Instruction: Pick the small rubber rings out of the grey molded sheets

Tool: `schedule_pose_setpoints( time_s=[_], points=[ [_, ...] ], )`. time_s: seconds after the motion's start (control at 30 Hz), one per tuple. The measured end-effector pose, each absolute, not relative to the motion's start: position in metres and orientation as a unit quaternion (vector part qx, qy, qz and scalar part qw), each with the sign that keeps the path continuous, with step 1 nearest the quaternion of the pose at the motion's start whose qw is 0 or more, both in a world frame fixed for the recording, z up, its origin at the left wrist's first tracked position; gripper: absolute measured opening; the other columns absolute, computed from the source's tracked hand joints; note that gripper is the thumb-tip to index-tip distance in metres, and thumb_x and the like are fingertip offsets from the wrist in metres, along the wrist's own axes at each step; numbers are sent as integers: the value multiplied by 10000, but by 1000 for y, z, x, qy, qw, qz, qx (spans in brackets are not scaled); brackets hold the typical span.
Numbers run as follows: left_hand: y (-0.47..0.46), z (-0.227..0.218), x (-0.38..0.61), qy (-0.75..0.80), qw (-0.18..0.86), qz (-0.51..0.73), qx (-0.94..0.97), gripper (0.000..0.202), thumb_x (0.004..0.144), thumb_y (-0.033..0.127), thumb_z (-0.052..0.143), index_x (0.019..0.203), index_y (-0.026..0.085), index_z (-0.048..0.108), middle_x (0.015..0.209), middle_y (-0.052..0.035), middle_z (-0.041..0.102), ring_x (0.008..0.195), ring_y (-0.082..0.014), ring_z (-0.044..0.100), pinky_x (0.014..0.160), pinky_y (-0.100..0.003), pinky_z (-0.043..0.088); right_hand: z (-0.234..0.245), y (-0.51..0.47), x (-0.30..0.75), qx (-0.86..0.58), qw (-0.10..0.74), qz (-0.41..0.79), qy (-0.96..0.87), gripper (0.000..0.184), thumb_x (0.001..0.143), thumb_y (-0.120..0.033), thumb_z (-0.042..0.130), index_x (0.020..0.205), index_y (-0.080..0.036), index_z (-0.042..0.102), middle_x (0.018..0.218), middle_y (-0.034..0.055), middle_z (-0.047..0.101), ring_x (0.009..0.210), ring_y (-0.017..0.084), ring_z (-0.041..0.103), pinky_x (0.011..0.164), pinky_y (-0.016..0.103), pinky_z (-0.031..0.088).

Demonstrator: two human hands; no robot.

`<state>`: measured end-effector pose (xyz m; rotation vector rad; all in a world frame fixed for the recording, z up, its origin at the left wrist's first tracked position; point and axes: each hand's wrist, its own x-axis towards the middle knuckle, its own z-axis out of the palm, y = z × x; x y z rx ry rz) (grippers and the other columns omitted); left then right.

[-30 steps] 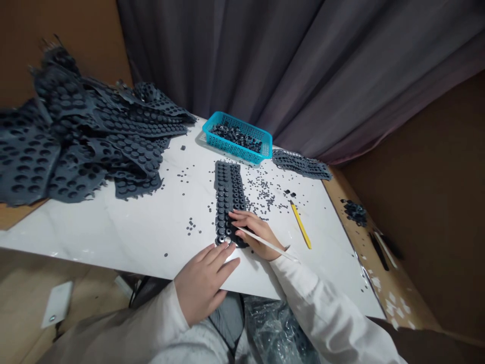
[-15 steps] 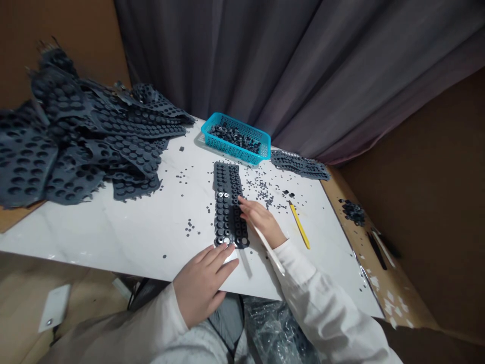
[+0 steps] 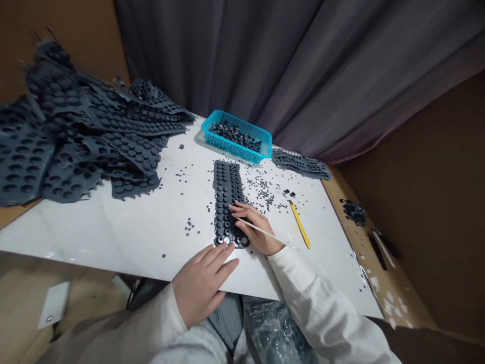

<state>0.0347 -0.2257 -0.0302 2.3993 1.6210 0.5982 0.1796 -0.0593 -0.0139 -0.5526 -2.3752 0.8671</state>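
A long strip of dark grey rubber (image 3: 226,194) lies on the white table top (image 3: 113,237), moulded with rows of small round rings. My left hand (image 3: 202,283) rests at the strip's near end, fingertips touching it, fingers spread and holding nothing. My right hand (image 3: 254,227) lies over the strip's right side, fingers pinching a thin white stick (image 3: 271,236) that runs off to the right. Small grey rubber discs (image 3: 261,191) are scattered around the strip.
A heap of punched grey rubber sheets (image 3: 76,136) covers the table's left end. Behind the strip stands a blue plastic basket (image 3: 237,136) of dark rubber rings. A yellow pencil (image 3: 300,226) lies right of my hand. A grey curtain hangs behind; a wooden ledge (image 3: 390,288) runs along the right.
My right hand has moved left and down onto the strip, and the white stick has swung from pointing toward me to lying out to the right. My left hand has stayed in place.
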Motion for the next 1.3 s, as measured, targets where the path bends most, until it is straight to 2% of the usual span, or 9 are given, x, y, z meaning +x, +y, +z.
schedule_pose_setpoints(
  time_s=[0.33, 0.57, 0.67, 0.87, 1.0, 1.13, 1.3],
  points=[
    [-226, -30, 34, 545, 96, 202, 808, 513, 783, 195, 570, 1290, 212, 490, 1442, -63, 425, 1313, -250, 385, 1076, -405, 310, -16, -55, 178, -186, 263, 296, -899, 169, 914, -290, 511, 1037, -211, 598, 1189, 95, 658, 1253, 208, 493, 1009, 445, 444],
    [-226, -30, 35, 548, 97, 201, 806, 513, 772, 186, 573, 1278, 216, 496, 1439, -55, 431, 1312, -247, 387, 1076, -405, 311, -17, -51, 179, -164, 245, 228, -928, 194, 912, -297, 514, 1053, -191, 596, 1184, 98, 660, 1235, 206, 509, 993, 417, 455],
    [-226, -30, 35, 547, 96, 204, 806, 514, 770, 186, 571, 1277, 212, 497, 1435, -61, 436, 1311, -249, 390, 1075, -408, 312, -18, -50, 179, -148, 226, 165, -949, 182, 906, -291, 528, 1025, -176, 605, 1197, 105, 653, 1229, 211, 515, 976, 400, 466],
    [-225, -30, 35, 548, 94, 205, 806, 526, 771, 193, 565, 1290, 222, 488, 1439, -54, 431, 1309, -246, 394, 1077, -407, 312, -16, -50, 175, -48, 195, -37, -979, 168, 910, -247, 526, 1014, -144, 609, 1204, 144, 642, 1150, 249, 579, 912, 413, 500],
    [-226, -31, 35, 550, 91, 211, 803, 535, 765, 196, 569, 1293, 227, 485, 1437, -42, 435, 1308, -244, 393, 1075, -403, 311, -5, -42, 174, -37, 173, -99, -979, 157, 911, -196, 512, 1017, -123, 603, 1231, 184, 614, 1043, 248, 627, 890, 414, 514],
    [-226, -32, 35, 549, 94, 212, 803, 538, 761, 195, 573, 1290, 234, 483, 1436, -33, 436, 1311, -235, 388, 1079, -391, 303, 5, -26, 172, -99, 202, -73, -972, 146, 920, -195, 489, 1011, -139, 588, 1220, 186, 620, 999, 246, 644, 877, 435, 524],
    [-226, -32, 36, 549, 87, 216, 803, 518, 769, 199, 569, 1280, 228, 489, 1435, -34, 438, 1312, -231, 384, 1077, -389, 304, 1, -31, 171, -140, 240, 102, -955, 154, 921, -255, 494, 1028, -169, 566, 1197, 149, 643, 1069, 225, 629, 896, 404, 533]
  ],
)
